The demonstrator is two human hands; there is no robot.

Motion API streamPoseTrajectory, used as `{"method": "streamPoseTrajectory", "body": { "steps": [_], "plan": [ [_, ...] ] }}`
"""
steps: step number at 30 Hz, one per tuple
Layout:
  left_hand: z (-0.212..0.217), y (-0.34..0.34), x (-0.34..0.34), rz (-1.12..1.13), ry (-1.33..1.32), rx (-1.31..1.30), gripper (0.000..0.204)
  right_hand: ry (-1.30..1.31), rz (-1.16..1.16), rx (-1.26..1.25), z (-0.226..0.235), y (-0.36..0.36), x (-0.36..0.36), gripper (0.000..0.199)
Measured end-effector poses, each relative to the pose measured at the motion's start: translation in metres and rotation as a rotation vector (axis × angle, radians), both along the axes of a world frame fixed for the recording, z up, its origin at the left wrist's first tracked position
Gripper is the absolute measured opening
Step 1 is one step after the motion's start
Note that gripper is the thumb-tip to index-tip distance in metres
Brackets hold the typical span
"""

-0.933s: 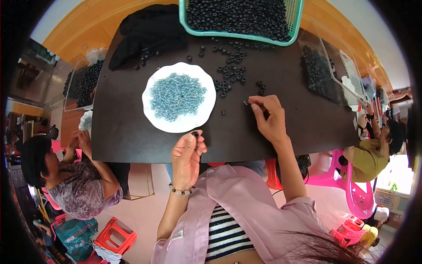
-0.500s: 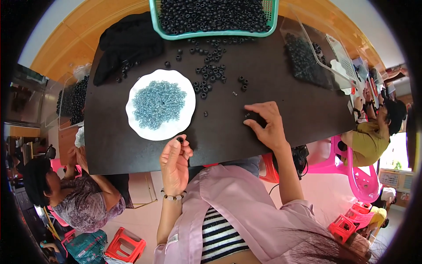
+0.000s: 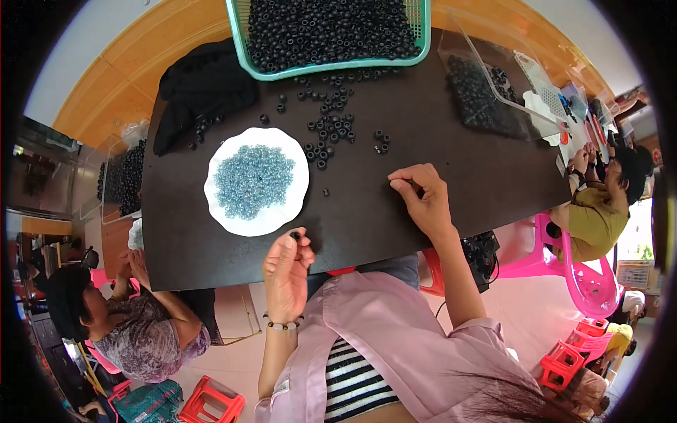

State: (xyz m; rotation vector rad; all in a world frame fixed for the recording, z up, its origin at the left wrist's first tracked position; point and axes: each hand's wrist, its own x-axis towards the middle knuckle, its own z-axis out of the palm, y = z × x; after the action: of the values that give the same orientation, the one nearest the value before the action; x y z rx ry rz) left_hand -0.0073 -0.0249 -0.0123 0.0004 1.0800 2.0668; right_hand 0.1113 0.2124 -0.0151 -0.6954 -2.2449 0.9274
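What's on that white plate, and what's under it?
On the plate lies a heap of small, clear, bluish beads; bare white rim shows around them. The plate's middle is hidden beneath the heap. Under the plate is the dark table, but the part directly beneath is covered.

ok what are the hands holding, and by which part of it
Left hand: a black bead, between thumb and fingertips; which part is too small to tell. Right hand: cannot tell if anything is held.
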Motion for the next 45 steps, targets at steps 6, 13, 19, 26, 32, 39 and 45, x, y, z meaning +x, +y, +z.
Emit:
{"method": "streamPoseTrajectory", "body": {
  "steps": [6, 13, 19, 26, 32, 39, 45],
  "plan": [
    [0.002, 0.025, 0.014, -0.211, -0.188, 0.177, 0.025, 0.312, 0.197, -0.724, 0.024, -0.036, 0.003, 0.008],
    [-0.002, 0.032, 0.023, -0.292, -0.28, 0.253, 0.022, 0.356, 0.464, -0.768, 0.028, -0.068, -0.008, 0.01],
    [-0.007, 0.028, 0.023, -0.301, -0.212, 0.243, 0.02, 0.294, 0.495, -0.704, 0.018, -0.069, -0.009, 0.009],
    [-0.009, 0.026, 0.025, -0.279, -0.061, 0.148, 0.022, 0.164, 0.487, -0.839, 0.023, -0.069, -0.009, 0.017],
    [-0.012, 0.026, 0.022, -0.303, -0.151, 0.206, 0.025, 0.125, 0.479, -0.85, 0.029, -0.063, -0.012, 0.018],
    [-0.012, 0.026, 0.017, -0.229, -0.309, 0.212, 0.025, -0.122, 0.128, -0.325, 0.024, -0.009, -0.015, 0.014],
    [-0.011, 0.025, 0.017, -0.235, -0.319, 0.225, 0.025, -0.084, 0.049, -0.194, 0.022, 0.03, -0.02, 0.015]
  ]
}}
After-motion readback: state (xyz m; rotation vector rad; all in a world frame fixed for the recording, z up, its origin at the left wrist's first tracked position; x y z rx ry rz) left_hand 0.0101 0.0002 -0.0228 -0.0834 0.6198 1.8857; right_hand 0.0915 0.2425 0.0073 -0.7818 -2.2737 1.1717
